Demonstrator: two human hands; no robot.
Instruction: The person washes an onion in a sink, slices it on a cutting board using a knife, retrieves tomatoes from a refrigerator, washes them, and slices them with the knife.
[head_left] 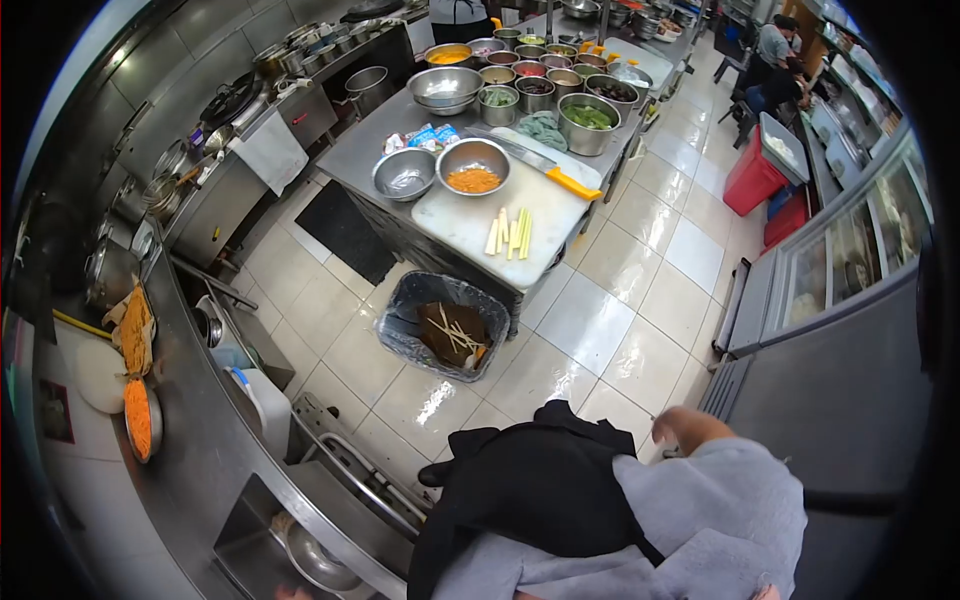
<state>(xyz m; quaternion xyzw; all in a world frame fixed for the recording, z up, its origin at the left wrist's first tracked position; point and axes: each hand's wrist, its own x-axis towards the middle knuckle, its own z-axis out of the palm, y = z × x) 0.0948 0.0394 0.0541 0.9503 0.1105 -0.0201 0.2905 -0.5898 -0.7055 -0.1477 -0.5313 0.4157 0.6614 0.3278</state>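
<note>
My right hand [680, 428] hangs beside my grey sleeve, over the floor tiles near the fridge; its fingers are blurred and mostly hidden. At the bottom edge of the view, a sliver of skin that looks like my left hand [293, 593] shows by the sink, its fingers cut off. Close to it a steel bowl [322, 562] lies tilted in the sink [245, 530]. On the worktop ahead, a white cutting board [440, 222] carries cut pale-green stalks [512, 233], a steel bowl of orange shreds [474, 178] and a yellow-handled knife [560, 178].
A lined bin [392, 335] with scraps stands below the board's front edge. Several steel pots and bowls crowd the worktop. A counter with an orange-filled bowl [150, 425] runs along the left. A glass-door fridge [790, 280] and red bin [745, 180] flank the aisle; people are farther back.
</note>
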